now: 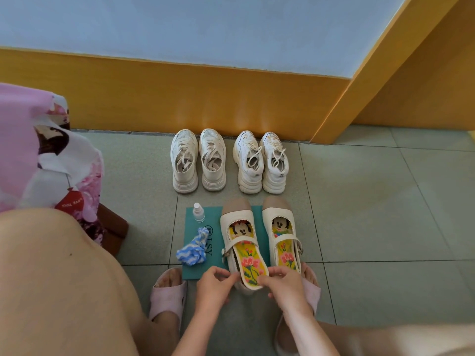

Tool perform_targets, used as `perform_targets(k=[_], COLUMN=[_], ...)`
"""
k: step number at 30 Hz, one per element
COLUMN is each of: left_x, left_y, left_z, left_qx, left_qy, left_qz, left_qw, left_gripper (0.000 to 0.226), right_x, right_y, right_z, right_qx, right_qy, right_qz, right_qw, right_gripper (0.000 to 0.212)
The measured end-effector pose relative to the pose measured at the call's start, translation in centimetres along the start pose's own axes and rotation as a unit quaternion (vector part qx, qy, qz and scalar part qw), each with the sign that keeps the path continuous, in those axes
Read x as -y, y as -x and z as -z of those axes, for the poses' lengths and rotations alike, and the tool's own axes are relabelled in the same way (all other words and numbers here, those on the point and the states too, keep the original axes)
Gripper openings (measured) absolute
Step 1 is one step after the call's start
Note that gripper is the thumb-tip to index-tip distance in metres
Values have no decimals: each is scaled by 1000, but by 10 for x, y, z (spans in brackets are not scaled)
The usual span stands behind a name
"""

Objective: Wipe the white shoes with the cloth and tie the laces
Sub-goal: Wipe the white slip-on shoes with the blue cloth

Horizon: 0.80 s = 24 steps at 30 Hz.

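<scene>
Two pairs of white lace-up sneakers stand against the orange baseboard: the left pair (pixel 199 160) and the right pair (pixel 261 163), laces loose. Nearer me, a cream strap shoe (pixel 237 224) rests on a teal mat (pixel 191 268), its twin (pixel 280 222) beside it on the tiles. A yellow flowered insole (pixel 250 265) sticks out of the left strap shoe's heel. My left hand (pixel 213 286) and my right hand (pixel 285 283) both pinch that insole's rear end. A crumpled blue-and-white cloth (pixel 194 249) lies on the mat, left of the shoe.
A small clear spray bottle (pixel 198 212) stands on the mat's far left corner. My feet wear pink slippers (pixel 168 294) on the green tiles. A pink patterned bag (pixel 43 155) and brown box (pixel 113 235) sit at the left, my knee in front.
</scene>
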State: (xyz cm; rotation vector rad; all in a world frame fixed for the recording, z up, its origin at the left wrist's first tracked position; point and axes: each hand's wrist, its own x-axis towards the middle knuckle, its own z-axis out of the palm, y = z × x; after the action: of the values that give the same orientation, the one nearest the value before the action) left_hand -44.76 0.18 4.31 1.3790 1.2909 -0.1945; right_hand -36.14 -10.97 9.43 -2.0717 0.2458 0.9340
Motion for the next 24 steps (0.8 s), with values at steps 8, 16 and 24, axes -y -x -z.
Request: perform_targets(k=[8,16,24], left_x=[1,7,6], left_y=[-4,1,-1], left_z=[-7,-9,-7], left_qx=[1,6,5], left_qy=[-28,13,-19], left_qz=[-6,-11,-40], left_qw=[1000,1000,999], left_gripper=[11,9,11], right_x=[-7,-12,-14], right_y=[0,5,4], right_z=[-10,-32,-41], right_qx=[-74,-123,-157], right_qy=[62,70,91], right_qz=[63,78,102], right_qw=[993,987,978], right_gripper=[16,23,19])
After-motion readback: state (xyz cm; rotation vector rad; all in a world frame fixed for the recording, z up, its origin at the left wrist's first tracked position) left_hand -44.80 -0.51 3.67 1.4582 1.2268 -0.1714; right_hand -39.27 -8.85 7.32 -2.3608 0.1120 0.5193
